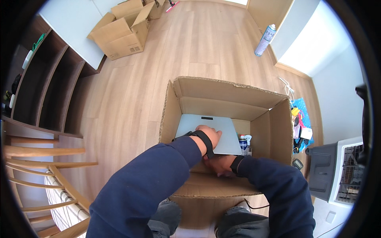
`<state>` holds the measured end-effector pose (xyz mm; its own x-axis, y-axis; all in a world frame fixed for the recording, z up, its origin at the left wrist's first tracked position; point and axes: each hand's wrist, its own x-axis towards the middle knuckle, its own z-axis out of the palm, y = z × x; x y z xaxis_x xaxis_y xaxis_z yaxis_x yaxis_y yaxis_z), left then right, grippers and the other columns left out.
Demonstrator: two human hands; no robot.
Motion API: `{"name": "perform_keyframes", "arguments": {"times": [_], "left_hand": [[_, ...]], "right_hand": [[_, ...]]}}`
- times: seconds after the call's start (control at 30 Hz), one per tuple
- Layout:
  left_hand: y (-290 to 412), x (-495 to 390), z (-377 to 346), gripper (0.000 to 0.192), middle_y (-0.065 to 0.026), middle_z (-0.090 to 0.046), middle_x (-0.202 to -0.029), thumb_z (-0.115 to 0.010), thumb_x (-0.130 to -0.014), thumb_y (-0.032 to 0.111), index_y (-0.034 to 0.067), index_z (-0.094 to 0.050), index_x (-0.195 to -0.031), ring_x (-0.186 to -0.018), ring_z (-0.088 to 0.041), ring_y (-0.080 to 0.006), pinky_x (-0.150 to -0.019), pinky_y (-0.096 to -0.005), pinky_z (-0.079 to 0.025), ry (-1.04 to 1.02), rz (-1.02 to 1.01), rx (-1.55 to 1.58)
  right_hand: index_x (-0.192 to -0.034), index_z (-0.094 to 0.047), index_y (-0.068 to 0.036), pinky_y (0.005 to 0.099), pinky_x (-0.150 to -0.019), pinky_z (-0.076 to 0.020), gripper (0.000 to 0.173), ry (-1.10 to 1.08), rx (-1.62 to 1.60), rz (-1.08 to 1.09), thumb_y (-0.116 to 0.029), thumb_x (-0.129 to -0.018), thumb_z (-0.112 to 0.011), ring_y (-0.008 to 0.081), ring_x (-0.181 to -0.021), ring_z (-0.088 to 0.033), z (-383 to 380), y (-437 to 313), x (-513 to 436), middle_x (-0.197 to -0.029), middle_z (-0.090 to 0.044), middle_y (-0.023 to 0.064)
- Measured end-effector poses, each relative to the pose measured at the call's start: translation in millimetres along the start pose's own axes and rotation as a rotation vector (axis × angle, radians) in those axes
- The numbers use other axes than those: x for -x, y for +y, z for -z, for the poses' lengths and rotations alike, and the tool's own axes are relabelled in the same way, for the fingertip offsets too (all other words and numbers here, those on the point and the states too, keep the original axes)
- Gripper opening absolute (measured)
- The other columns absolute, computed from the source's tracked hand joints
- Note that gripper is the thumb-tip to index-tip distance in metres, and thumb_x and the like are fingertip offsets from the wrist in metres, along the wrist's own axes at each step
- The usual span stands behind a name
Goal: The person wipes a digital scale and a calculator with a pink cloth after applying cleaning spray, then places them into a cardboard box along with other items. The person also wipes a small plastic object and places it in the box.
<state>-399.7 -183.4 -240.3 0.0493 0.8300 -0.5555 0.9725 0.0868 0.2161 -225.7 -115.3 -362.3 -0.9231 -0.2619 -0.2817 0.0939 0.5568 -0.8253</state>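
A flat white bathroom scale with a small dark display lies inside an open cardboard box in front of me. My left hand rests on its upper face, fingers curled, a black strap around the wrist. At the scale's near edge is my right hand, slightly blurred; the edge and my left forearm hide part of it, so its grip is unclear. To the right of the scale, a blue can and a white spray-bottle head stand in the box.
Another open cardboard box sits at the far left, by a dark shelf unit. A spray can stands near the right wall. Tools on blue wrap and a grey pet carrier are right; a wooden chair is left.
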Motion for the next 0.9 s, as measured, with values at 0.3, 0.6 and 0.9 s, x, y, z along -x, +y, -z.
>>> {"name": "perform_keyframes", "arguments": {"times": [0.3,0.6,0.9], "left_hand": [[-13,6,0,0.087,-0.0237,-0.062,-0.123,-0.094,-0.058,0.024,0.001,-0.051,-0.13,-0.11,-0.065,-0.0413,-0.09,-0.0458,-0.055,-0.039,-0.063,0.072],[-11,6,1,0.092,-0.0237,-0.059,-0.128,-0.093,-0.061,0.03,0.002,-0.047,-0.136,-0.111,-0.065,-0.0411,-0.092,-0.0455,-0.055,-0.101,-0.06,0.035],[2,2,-7,0.098,-0.0208,-0.057,-0.129,-0.092,-0.061,0.031,0.004,-0.045,-0.142,-0.111,-0.065,-0.0378,-0.087,-0.0446,-0.056,-0.146,-0.032,-0.058]], "right_hand": [[-0.108,-0.068,-0.019,0.0411,-0.083,-0.0572,0.028,-0.671,0.791,0.232,-0.01,-0.082,-0.073,0.0325,-0.102,-0.069,66,-123,12,-0.115,-0.066,0.0098],[-0.113,-0.069,-0.022,0.0453,-0.077,-0.0573,0.035,-0.434,0.691,-0.13,-0.009,-0.081,-0.073,0.0349,-0.098,-0.07,167,-197,66,-0.114,-0.063,0.0115],[-0.103,-0.076,-0.008,0.0424,-0.073,-0.0593,0.019,-0.351,1.035,-0.339,-0.012,-0.087,-0.066,0.0349,-0.091,-0.074,185,-73,16,-0.1,-0.076,0.0131]]}}
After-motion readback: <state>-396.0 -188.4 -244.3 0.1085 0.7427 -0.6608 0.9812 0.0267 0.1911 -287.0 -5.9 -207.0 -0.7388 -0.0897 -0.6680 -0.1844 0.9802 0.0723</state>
